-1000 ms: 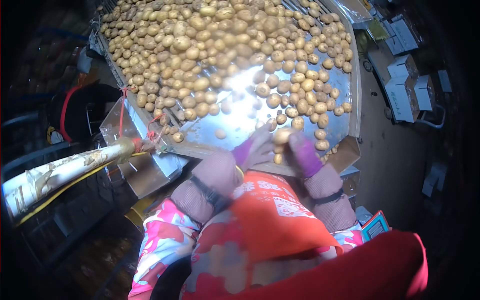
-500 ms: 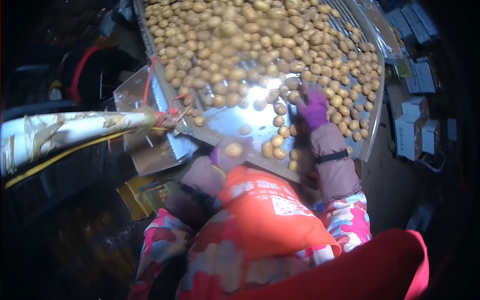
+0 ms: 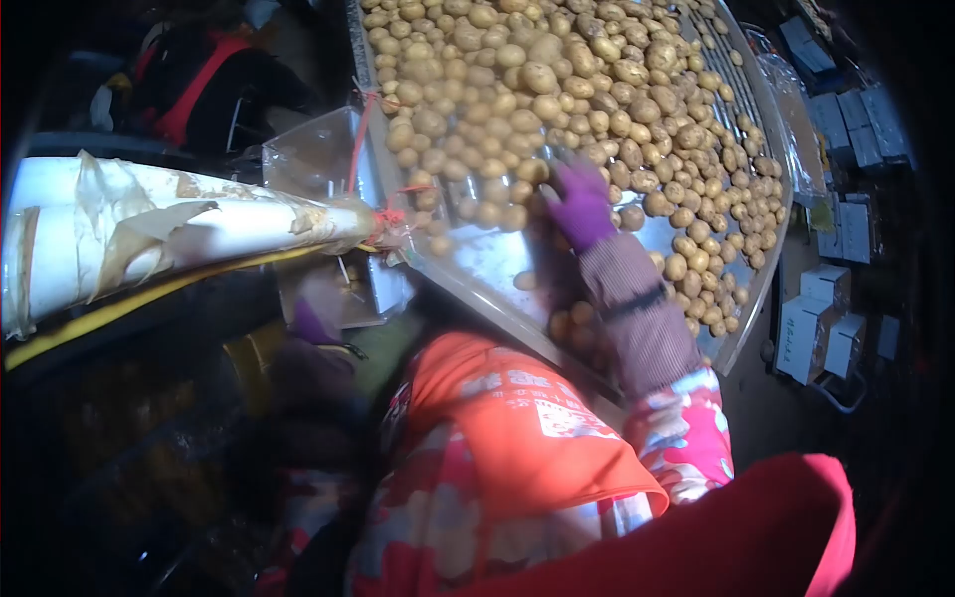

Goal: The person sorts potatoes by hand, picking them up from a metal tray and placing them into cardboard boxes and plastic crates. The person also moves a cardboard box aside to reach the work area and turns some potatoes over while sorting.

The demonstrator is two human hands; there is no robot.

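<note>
My right hand (image 3: pixel 580 207), in a purple glove, reaches over the metal sorting table (image 3: pixel 487 257). Its fingers are stretched out and apart, right at the near edge of a large heap of potatoes (image 3: pixel 582 75). Below that forearm, a few potatoes (image 3: pixel 575 323) lie in shadow near the table's front rim. To the left, off the table, my gloved left hand (image 3: pixel 320 306) is low beside an open cardboard box (image 3: pixel 310 144). Motion blur and shade smear its fingers, and I cannot tell whether it holds a potato.
White pipes (image 3: pixel 199 224) with torn wrapping and a yellow hose (image 3: pixel 149 294) run in from the left to the table corner, where red string (image 3: pixel 388 214) is tied. White boxes (image 3: pixel 811 323) stand on the floor at right. Another person (image 3: pixel 214 85) is at upper left.
My left hand, which had a potato in it over the table's front edge, has moved left and down to the box. My right hand has swept left across the potatoes. The view has shifted.
</note>
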